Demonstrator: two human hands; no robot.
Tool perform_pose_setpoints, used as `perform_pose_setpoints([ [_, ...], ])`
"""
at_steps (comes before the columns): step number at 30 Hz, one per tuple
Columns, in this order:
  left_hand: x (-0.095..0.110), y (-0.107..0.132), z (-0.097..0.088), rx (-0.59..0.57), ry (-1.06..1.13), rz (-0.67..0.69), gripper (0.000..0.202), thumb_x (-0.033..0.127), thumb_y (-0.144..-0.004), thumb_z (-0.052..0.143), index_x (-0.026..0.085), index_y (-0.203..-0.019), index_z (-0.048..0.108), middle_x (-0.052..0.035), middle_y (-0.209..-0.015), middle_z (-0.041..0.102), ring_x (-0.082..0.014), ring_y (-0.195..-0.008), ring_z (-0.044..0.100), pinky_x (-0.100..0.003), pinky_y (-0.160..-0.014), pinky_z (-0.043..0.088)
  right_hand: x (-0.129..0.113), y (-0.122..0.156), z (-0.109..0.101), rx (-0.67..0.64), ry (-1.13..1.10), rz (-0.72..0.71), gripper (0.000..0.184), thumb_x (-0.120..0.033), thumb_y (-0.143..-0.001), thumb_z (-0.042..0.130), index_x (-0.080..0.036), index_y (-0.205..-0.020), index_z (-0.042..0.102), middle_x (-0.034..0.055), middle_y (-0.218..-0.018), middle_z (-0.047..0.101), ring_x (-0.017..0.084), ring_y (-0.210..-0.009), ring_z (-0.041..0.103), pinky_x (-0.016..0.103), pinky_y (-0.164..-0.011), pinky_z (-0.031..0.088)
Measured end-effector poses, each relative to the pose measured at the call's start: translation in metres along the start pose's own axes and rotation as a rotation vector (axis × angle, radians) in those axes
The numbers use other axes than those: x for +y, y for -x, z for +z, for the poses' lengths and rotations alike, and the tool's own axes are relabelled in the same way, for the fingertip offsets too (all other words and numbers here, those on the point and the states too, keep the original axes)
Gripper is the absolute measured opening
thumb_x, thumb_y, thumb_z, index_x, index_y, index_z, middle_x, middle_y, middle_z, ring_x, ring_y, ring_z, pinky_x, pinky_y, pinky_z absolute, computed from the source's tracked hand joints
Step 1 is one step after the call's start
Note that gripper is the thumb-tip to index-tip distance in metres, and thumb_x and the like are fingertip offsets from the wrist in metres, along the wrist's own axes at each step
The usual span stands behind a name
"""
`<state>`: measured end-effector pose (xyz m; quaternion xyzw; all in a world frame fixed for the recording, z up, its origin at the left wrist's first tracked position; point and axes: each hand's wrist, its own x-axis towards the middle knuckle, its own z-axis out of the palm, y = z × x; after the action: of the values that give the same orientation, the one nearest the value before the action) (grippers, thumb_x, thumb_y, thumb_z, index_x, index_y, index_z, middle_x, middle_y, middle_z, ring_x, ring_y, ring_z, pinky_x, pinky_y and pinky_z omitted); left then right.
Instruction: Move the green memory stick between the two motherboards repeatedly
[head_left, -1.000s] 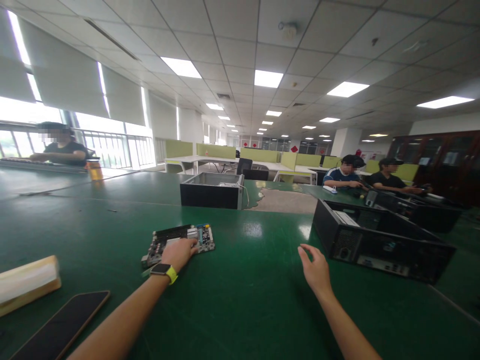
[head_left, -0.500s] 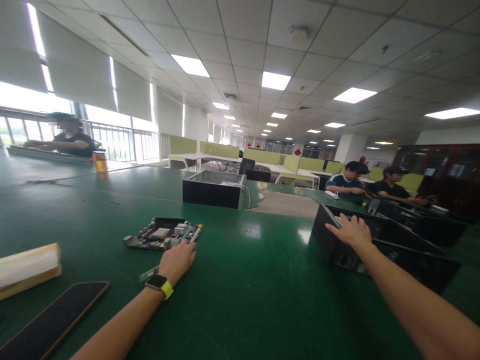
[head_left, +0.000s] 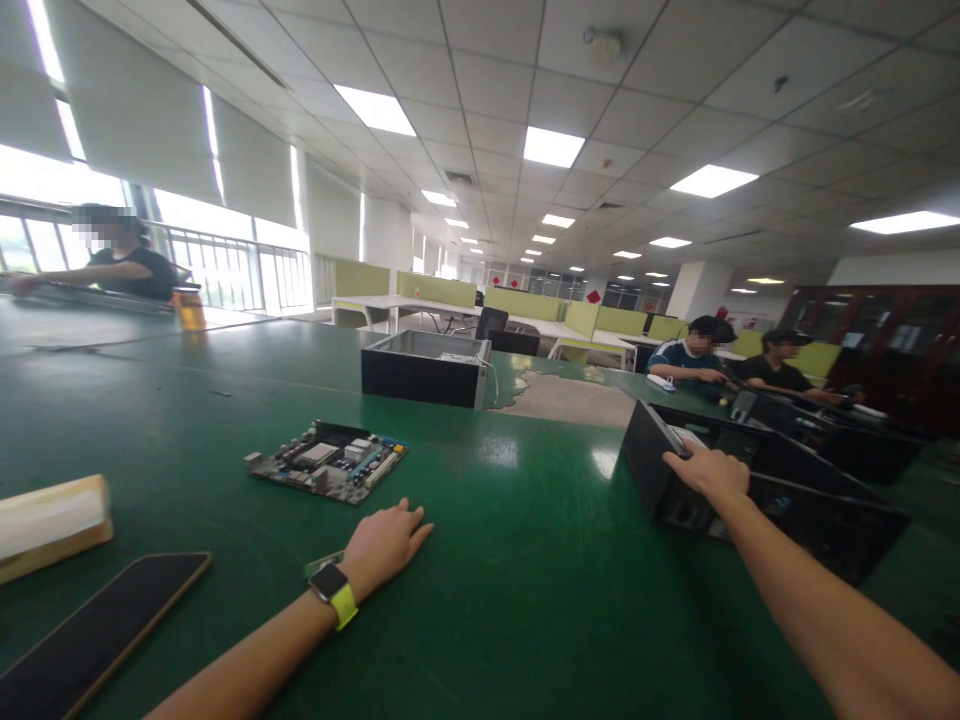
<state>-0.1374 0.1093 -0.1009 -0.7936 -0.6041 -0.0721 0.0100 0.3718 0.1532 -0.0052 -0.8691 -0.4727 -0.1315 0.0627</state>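
My left hand (head_left: 386,545) is just above or on the green table, fingers spread and holding nothing. It is nearest to a motherboard (head_left: 330,460), which lies flat a little beyond it. Partly hidden behind my left wrist is a small green circuit board (head_left: 319,566). To the right, my right hand (head_left: 711,472) is closed over the near-left rim of a black computer case (head_left: 795,515), thumb outside and the other fingers bent inward. The case lies open side up, and its inside is dark.
A second computer case (head_left: 424,375) sits farther back, near a torn patch (head_left: 570,400) of tabletop. On the left are a dark phone (head_left: 105,635), a pale yellow block (head_left: 52,525) and an amber jar (head_left: 190,310). Co-workers sit at the far left and right.
My left hand has drawn away from the motherboard, towards me and to the right. My right hand has closed on the rim of the case. The view has shifted slightly.
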Motion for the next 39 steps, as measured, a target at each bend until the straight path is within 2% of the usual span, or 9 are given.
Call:
perform_pose_setpoints([
  [7, 0.0, -0.001, 0.005, 0.008, -0.054, 0.046, 0.049, 0.046, -0.088, 0.022, 0.02, -0.109, 0.058, -0.0157, -0.115, 0.057, -0.0251, -0.085, 0.062, -0.038, -0.071, 0.049, -0.032, 0.054, -0.014, 0.108, -0.045, -0.023, 0.067, -0.068, -0.068, 0.04, -0.027, -0.117, 0.058, 0.0161, -0.096, 0.063, 0.034, -0.092, 0.055, 0.042, -0.075, 0.035],
  [16, 0.0, -0.001, 0.001, -0.009, -0.046, 0.057, 0.048, 0.048, -0.087, 0.027, 0.02, -0.11, 0.058, -0.0154, -0.114, 0.057, -0.0251, -0.087, 0.062, -0.037, -0.073, 0.049, -0.107, 0.191, -0.053, 0.262, -0.164, -0.276, 0.064, -0.067, -0.07, 0.042, -0.023, -0.11, 0.063, 0.018, -0.086, 0.061, 0.033, -0.079, 0.057, 0.044, -0.071, 0.036],
  [23, -0.013, -0.002, -0.002, -0.031, 0.033, 0.067, 0.05, 0.052, -0.081, 0.037, 0.023, -0.116, 0.057, -0.0144, -0.121, 0.055, -0.0277, -0.099, 0.058, -0.039, -0.082, 0.045, -0.15, 0.293, -0.082, 0.075, -0.595, -0.558, 0.085, -0.078, -0.061, 0.043, -0.018, -0.119, 0.056, 0.026, -0.106, 0.058, 0.043, -0.093, 0.053, 0.059, -0.075, 0.035],
  [26, -0.026, -0.015, -0.017, -0.119, 0.087, 0.1, 0.043, 0.051, -0.078, 0.044, 0.028, -0.109, 0.062, -0.0082, -0.111, 0.063, -0.0245, -0.097, 0.059, -0.034, -0.083, 0.044, -0.166, 0.325, -0.078, -0.01, -0.677, -0.708, 0.087, -0.077, -0.061, 0.045, -0.02, -0.126, 0.049, 0.0233, -0.116, 0.055, 0.04, -0.095, 0.055, 0.058, -0.077, 0.037],
  [28, -0.034, -0.03, -0.039, -0.137, 0.086, 0.056, 0.035, 0.046, -0.077, 0.048, 0.028, -0.101, 0.066, -0.0062, -0.1, 0.067, -0.022, -0.091, 0.06, -0.031, -0.08, 0.045, -0.174, 0.34, -0.075, -0.063, -0.661, -0.804, 0.096, -0.08, -0.056, 0.046, -0.019, -0.13, 0.045, 0.0233, -0.118, 0.054, 0.041, -0.093, 0.056, 0.057, -0.073, 0.039],
  [31, -0.036, -0.053, -0.085, 0.035, 0.011, -0.105, 0.033, 0.04, -0.076, 0.052, 0.02, -0.098, 0.067, -0.0109, -0.096, 0.067, -0.024, -0.086, 0.06, -0.037, -0.076, 0.045, -0.171, 0.344, -0.091, -0.096, -0.58, -0.954, 0.102, -0.083, -0.052, 0.046, -0.018, -0.13, 0.045, 0.0231, -0.112, 0.059, 0.04, -0.086, 0.058, 0.053, -0.064, 0.042],
  [33, -0.027, -0.063, -0.12, 0.155, -0.01, -0.139, 0.039, 0.039, -0.079, 0.05, 0.014, -0.105, 0.063, -0.0149, -0.101, 0.064, -0.0265, -0.088, 0.057, -0.045, -0.076, 0.043, -0.16, 0.329, -0.116, -0.111, -0.51, -1.081, 0.088, -0.08, -0.06, 0.043, -0.02, -0.125, 0.052, 0.0193, -0.098, 0.065, 0.035, -0.079, 0.061, 0.047, -0.061, 0.043],
  [36, 0.009, -0.067, -0.165, 0.234, 0.002, -0.059, 0.038, 0.04, -0.081, 0.047, 0.015, -0.106, 0.062, -0.0119, -0.104, 0.062, -0.0267, -0.096, 0.052, -0.05, -0.083, 0.037, -0.146, 0.281, -0.149, -0.168, -0.449, -1.259, 0.055, -0.066, -0.077, 0.036, -0.027, -0.102, 0.065, 0.0078, -0.076, 0.069, 0.024, -0.066, 0.061, 0.037, -0.062, 0.042],
  [39, 0.064, -0.066, -0.179, 0.208, 0.062, 0.124, 0.029, 0.041, -0.073, 0.058, 0.02, -0.09, 0.068, -0.0074, -0.1, 0.062, -0.0276, -0.101, 0.052, -0.048, -0.089, 0.034, -0.145, 0.22, -0.141, -0.174, -0.408, -1.288, 0.032, -0.049, -0.079, 0.046, -0.026, -0.082, 0.069, 0.0018, -0.069, 0.067, 0.018, -0.064, 0.06, 0.028, -0.061, 0.04],
])
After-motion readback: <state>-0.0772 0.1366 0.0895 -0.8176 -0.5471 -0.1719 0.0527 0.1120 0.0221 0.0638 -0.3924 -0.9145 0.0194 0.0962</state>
